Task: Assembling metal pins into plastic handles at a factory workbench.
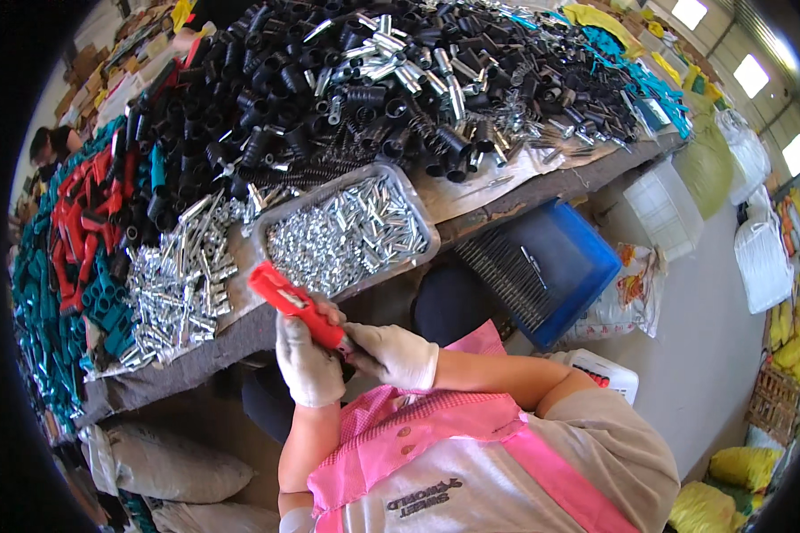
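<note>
A red plastic handle part [286,298] is held up in front of me, just below a clear tray of small silver metal pieces [347,233]. My left hand [308,364], in a white glove, grips the red part around its lower half. My right hand [391,354], also gloved, closes on the part's lower end from the right. Both forearms are bare above the gloves. What sits inside the part's lower end is hidden by the fingers.
The workbench [507,200] carries a big heap of black tubes and springs [373,80], silver rods [178,275], red and teal handles [80,240]. A blue crate [551,266] stands under the bench at right. Sacks [169,466] lie at lower left. Another person [49,142] is at far left.
</note>
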The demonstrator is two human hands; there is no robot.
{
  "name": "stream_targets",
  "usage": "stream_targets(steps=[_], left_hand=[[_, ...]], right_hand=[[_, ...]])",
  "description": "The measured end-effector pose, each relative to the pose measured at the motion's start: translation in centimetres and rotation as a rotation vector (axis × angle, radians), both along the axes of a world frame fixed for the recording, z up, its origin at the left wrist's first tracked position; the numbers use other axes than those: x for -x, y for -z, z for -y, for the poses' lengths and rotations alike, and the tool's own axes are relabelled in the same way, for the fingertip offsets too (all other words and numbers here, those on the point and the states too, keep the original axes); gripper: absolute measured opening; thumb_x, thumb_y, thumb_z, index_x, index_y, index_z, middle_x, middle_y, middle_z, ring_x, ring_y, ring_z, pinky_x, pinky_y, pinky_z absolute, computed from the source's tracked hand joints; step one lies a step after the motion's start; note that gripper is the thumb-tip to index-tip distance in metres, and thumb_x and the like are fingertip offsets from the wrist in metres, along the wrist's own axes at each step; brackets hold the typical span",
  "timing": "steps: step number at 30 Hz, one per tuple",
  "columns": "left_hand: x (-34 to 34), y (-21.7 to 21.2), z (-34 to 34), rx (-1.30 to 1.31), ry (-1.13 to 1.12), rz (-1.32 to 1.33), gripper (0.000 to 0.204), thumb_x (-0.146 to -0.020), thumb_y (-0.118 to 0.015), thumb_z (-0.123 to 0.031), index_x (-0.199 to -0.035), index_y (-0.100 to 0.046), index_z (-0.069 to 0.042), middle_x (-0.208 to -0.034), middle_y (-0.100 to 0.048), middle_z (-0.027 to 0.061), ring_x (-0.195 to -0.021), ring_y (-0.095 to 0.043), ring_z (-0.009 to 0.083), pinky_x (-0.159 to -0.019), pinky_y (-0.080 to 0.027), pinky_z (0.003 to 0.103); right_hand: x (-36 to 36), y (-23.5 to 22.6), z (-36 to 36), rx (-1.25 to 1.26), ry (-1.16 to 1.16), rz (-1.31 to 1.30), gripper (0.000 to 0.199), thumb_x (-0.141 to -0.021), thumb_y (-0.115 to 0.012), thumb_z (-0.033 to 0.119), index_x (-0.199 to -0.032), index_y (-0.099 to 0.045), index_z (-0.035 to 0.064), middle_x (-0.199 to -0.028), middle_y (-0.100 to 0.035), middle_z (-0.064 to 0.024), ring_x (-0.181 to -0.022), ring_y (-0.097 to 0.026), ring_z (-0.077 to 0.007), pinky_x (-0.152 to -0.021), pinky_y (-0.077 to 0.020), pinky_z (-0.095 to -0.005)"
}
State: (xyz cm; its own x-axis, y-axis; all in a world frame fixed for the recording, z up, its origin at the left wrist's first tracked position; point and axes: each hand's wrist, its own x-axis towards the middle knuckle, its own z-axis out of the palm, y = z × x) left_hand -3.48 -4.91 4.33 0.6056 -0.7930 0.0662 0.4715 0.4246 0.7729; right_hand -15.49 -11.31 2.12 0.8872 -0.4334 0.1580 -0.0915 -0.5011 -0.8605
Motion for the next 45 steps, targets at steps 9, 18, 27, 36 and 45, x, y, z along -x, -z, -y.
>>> stream_targets(steps=[9, 18, 27, 36, 45], left_hand=[[-1.4, -0.8, 0.3, 0.027, 0.292, -0.661, 0.037, -0.096, -0.043, -0.044, -0.097, -0.046, -0.007, -0.078, -0.046, 0.0005, -0.054, -0.042, 0.0088, -0.042, -0.036, 0.023], [-0.1, -0.8, 0.4, -0.327, 0.247, -0.122, 0.029, -0.09, -0.05, -0.028, -0.108, -0.044, -0.005, -0.08, -0.053, 0.0067, -0.053, -0.048, 0.0116, -0.045, -0.039, 0.025], [-1.7, -0.3, 1.4, -0.485, 0.228, 0.886, 0.034, -0.082, -0.065, -0.02, -0.104, -0.05, 0.002, -0.075, -0.056, 0.0142, -0.065, -0.057, 0.0236, -0.063, -0.046, 0.035], [-3.5, 0.7, -2.2, -0.524, 0.126, 1.052, 0.066, -0.077, -0.072, -0.031, -0.127, -0.044, 0.001, -0.091, -0.063, 0.0247, -0.081, -0.062, 0.0423, -0.071, -0.05, 0.041], [-5.5, 2.4, -4.3, -0.505, 0.056, 0.468, 0.048, -0.087, -0.063, -0.028, -0.119, -0.042, 0.0, -0.069, -0.05, 0.0006, -0.05, -0.044, 0.0057, -0.044, -0.037, 0.021]], right_hand=[[1.7, -6.2, 25.1, 0.612, 0.953, 0.343, 0.016, -0.088, -0.053, 0.017, -0.09, -0.062, 0.0044, -0.085, -0.061, -0.0148, -0.075, -0.06, -0.0274, -0.068, -0.0501, -0.0394], [6.0, -2.5, 41.8, 0.873, 1.193, -0.375, 0.031, -0.079, -0.064, 0.041, -0.098, -0.068, 0.0167, -0.114, -0.056, -0.0151, -0.11, -0.051, -0.0325, -0.094, -0.0424, -0.0413], [3.0, -7.0, 17.0, 0.053, -0.164, 0.176, 0.049, -0.089, -0.06, 0.02, -0.132, -0.04, 0.0078, -0.117, -0.054, -0.0097, -0.093, -0.059, -0.0149, -0.07, -0.0504, -0.0241], [-2.8, -4.4, 10.3, -0.14, -0.529, -0.053, 0.032, -0.099, -0.041, 0.023, -0.122, -0.043, 0.0009, -0.095, -0.053, -0.0093, -0.082, -0.057, -0.0148, -0.076, -0.0483, -0.0279], [-19.2, -3.2, 21.5, 0.915, 0.206, -0.506, 0.026, -0.078, -0.063, 0.029, -0.095, -0.07, 0.0097, -0.102, -0.065, -0.0147, -0.094, -0.063, -0.0314, -0.081, -0.0516, -0.0407]])
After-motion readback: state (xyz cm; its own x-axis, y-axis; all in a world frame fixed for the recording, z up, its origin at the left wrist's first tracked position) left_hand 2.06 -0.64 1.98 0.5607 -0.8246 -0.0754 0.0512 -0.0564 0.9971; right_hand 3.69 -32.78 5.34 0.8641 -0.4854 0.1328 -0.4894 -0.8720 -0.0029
